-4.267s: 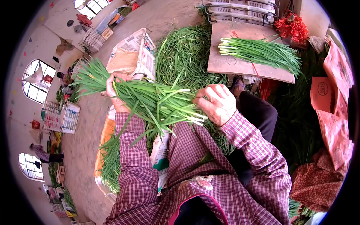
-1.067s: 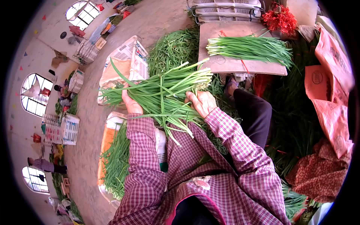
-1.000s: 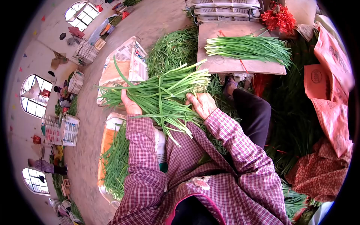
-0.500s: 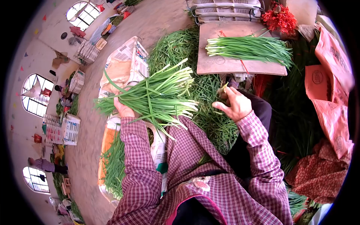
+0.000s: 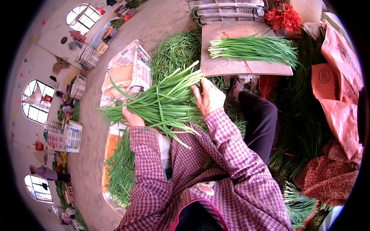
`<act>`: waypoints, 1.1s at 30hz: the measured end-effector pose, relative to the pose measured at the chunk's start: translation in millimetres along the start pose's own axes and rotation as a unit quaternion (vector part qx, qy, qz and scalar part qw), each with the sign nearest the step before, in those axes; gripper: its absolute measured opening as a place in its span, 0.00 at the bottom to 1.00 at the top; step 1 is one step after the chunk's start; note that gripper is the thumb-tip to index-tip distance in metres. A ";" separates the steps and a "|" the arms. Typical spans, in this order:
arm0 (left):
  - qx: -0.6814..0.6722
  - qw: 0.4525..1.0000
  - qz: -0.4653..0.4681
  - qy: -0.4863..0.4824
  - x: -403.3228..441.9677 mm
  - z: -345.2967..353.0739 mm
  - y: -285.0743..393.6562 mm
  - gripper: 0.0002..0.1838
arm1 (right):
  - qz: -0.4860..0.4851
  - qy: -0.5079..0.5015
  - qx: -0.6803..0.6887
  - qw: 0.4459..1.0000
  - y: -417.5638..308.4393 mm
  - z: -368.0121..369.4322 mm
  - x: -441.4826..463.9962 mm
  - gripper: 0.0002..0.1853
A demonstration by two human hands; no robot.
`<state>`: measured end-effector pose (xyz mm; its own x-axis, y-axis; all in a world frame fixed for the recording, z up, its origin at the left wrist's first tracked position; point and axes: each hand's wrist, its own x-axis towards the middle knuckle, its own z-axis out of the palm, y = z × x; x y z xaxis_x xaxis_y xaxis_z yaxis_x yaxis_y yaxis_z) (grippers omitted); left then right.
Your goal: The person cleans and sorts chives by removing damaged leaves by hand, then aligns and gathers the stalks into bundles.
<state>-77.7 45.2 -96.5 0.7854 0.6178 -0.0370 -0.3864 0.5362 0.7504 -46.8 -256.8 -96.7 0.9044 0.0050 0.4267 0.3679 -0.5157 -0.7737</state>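
A loose bunch of garlic chives [image 5: 162, 102] lies across my lap, its pale stem ends pointing to the right. My left hand [image 5: 134, 116] is closed around the leafy part, with the fingers partly hidden under the leaves. At the pale stem ends, my right hand [image 5: 211, 97] is closed on some of the stalks; its fingertips are partly hidden. A neater pile of garlic chives [image 5: 250, 49] rests on a board [image 5: 246, 69] in front of me, with a red tie beneath it.
Loose green leaves [image 5: 173, 54] heap on the floor beyond my lap. To the left stand a lined crate [image 5: 142, 73] and another holding chives [image 5: 121, 169]. Red ties [image 5: 285, 18] and stacked crates [image 5: 231, 10] are behind the board. Pink sacks [image 5: 333, 92] lie at the right.
My right hand has moved left from beside the bunch onto its stem ends. The small withered scrap at its fingertips is no longer visible. My left hand still holds the bunch.
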 end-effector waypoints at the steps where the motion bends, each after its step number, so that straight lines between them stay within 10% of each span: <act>1: -0.004 1.000 -0.002 -0.005 -8.4 1.3 -0.8 0.08 | -0.011 0.025 0.021 0.999 2.3 1.3 0.6 0.14; 7: 0.010 0.999 0.034 0.041 -12.9 -49.9 -6.4 0.15 | -0.072 0.142 0.042 0.986 59.6 -19.3 5.7 0.08; 17: -0.037 0.999 0.000 0.009 -37.1 -71.5 -11.4 0.17 | 0.065 -0.128 0.107 0.984 36.7 -59.5 -22.6 0.25; 21: -0.014 0.997 0.072 0.038 -43.9 -80.6 -21.5 0.14 | 0.053 -0.155 0.121 0.979 18.6 -40.3 -26.2 0.15; 28: -0.127 0.991 0.020 0.034 -58.8 -77.9 -8.3 0.10 | -0.068 0.085 0.017 0.994 77.6 -61.2 -21.2 0.04; 33: -0.196 0.980 0.033 0.000 -51.5 -97.2 -7.5 0.11 | 0.033 -0.076 0.020 0.996 83.6 -77.6 -32.3 0.11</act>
<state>-162.3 65.2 -164.3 0.7523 0.6588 0.0035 -0.5930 0.6748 0.4392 -62.0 -366.5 -138.8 0.9481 0.1028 0.3008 0.3118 -0.4854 -0.8168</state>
